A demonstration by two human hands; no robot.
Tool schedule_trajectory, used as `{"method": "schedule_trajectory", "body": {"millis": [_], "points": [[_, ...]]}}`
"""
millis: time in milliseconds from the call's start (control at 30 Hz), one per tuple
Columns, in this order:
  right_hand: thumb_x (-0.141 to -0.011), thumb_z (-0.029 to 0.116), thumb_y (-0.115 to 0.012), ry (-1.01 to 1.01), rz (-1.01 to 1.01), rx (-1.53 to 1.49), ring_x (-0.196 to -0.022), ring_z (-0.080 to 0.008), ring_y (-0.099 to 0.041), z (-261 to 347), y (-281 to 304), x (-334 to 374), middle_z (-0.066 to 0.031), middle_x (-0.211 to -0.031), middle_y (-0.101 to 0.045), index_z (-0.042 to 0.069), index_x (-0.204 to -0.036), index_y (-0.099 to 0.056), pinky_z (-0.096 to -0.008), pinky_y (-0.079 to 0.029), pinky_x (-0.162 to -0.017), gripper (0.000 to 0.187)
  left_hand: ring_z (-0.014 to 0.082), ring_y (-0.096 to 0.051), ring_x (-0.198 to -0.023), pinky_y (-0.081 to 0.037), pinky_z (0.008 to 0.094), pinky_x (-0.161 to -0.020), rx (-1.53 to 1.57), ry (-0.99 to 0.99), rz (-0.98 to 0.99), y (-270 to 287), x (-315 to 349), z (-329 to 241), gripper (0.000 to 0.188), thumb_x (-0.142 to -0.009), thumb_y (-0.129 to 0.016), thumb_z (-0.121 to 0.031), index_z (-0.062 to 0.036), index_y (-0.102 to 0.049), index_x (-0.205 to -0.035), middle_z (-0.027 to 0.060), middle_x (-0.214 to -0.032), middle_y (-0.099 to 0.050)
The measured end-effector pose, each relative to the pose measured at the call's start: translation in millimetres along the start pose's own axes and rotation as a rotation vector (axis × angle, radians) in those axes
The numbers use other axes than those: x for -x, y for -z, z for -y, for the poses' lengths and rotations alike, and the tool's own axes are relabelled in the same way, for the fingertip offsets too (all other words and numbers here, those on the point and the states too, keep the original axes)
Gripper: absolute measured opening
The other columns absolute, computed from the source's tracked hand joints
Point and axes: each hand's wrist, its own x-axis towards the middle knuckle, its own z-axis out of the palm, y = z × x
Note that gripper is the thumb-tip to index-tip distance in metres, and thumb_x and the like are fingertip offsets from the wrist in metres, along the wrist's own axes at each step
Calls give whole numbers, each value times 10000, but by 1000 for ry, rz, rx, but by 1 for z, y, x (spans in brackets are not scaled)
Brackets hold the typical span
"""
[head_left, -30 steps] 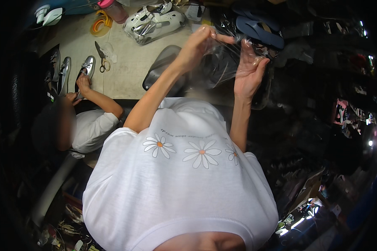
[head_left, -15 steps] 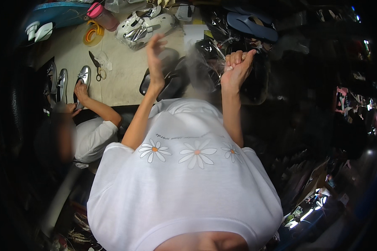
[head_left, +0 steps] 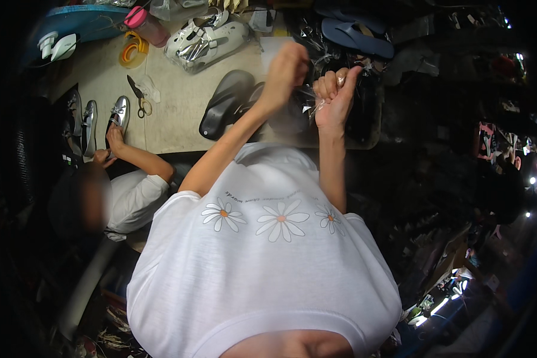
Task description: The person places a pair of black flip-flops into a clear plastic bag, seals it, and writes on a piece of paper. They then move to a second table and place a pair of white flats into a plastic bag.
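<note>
My right hand (head_left: 333, 98) is closed with its thumb up, gripping what looks like the edge of a clear plastic bag (head_left: 293, 116), which hangs blurred to its left. Just left of it, my left hand (head_left: 286, 70) is raised over the table with fingers curled. Motion smears those fingers, and whatever they hold is hidden. Below my left hand lies a black slide sandal (head_left: 225, 104) on the table, with a second dark sandal (head_left: 253, 98) partly behind my left wrist. Glossy plastic wrapping surrounds dark footwear beyond my right hand.
On the table (head_left: 173, 113) are wrapped white clogs (head_left: 206, 45), yellow tape (head_left: 133, 51), scissors (head_left: 138, 98) and a pink-lidded bottle (head_left: 146, 27). Blue flip-flops (head_left: 357, 37) sit at the far right. A co-worker (head_left: 138, 197) at the left handles a silver flat shoe (head_left: 119, 110).
My left hand has swung right from above the black sandals toward my right hand, its fingers going from extended to curled. My right hand has shifted slightly and stays closed.
</note>
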Motion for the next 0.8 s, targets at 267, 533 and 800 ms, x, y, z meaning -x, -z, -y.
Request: {"method": "schedule_trajectory", "body": {"millis": [267, 533, 800], "points": [[-797, 834, -64, 226, -4, 654, -488, -39, -246, -4, 6, -15, 56, -601, -359, 17, -1365, -420, -192, -156, -448, 1056, 82, -577, -687, -453, 227, -582, -497, -285, 254, -14, 3, -4, 290, -862, -658, -206, -16, -625, -1079, 61, -908, -679], [-951, 177, -557, 57, 312, 559, -812, -63, -547, -7, 10, -5, -4, -932, -613, 15, -1236, -537, -214, -443, -762, 329, 4, -511, -630, -399, 168, -525, -115, -68, -45, -1, 0, -8, 187, -906, -639, -189, -10, -639, -960, -33, -722, -599], [-988, 168, -498, 135, -29, 234, -698, -60, -420, -36, 9, -6, 28, -731, -466, -29, -1044, -621, -217, -413, -698, 239, 97, -550, -830, -452, 234, -717, -146, -381, -185, 11, -6, -1, 370, -902, -635, -208, 5, -506, -1175, 80, -972, -593]]}}
